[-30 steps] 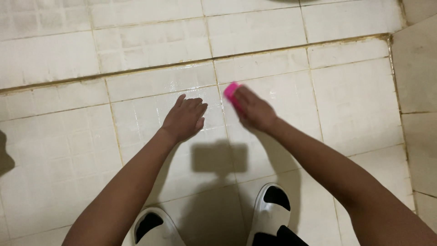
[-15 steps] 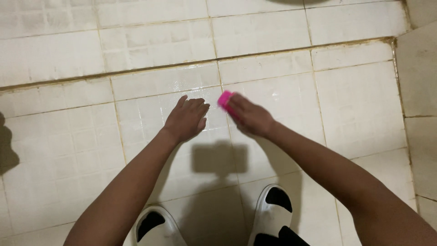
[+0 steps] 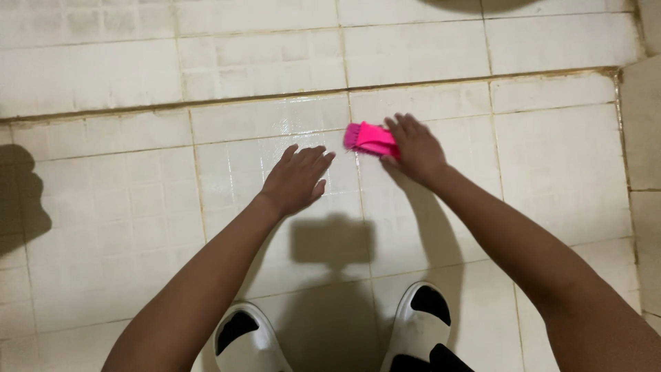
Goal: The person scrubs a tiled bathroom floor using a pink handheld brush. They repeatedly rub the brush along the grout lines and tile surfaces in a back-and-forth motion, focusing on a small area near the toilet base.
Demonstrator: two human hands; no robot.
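My right hand [image 3: 413, 147] grips a bright pink scrubbing brush [image 3: 368, 138], its bristles pressed against the white tiled floor [image 3: 138, 179]. The brush sticks out to the left of my fingers. My left hand [image 3: 297, 179] is spread flat over the tiles just left of the brush, fingers apart, holding nothing. The tiles around the brush look wet and shiny.
Dirty brownish grout lines run across the floor, one long seam [image 3: 275, 96] just beyond my hands. My two feet in white slippers [image 3: 420, 324] stand at the bottom edge. A shadow [image 3: 334, 244] lies between my arms. A dark shadow falls at the far left.
The brush and my right hand have slid to the left across the tiles, closer to my left hand. My left hand has stayed roughly where it was.
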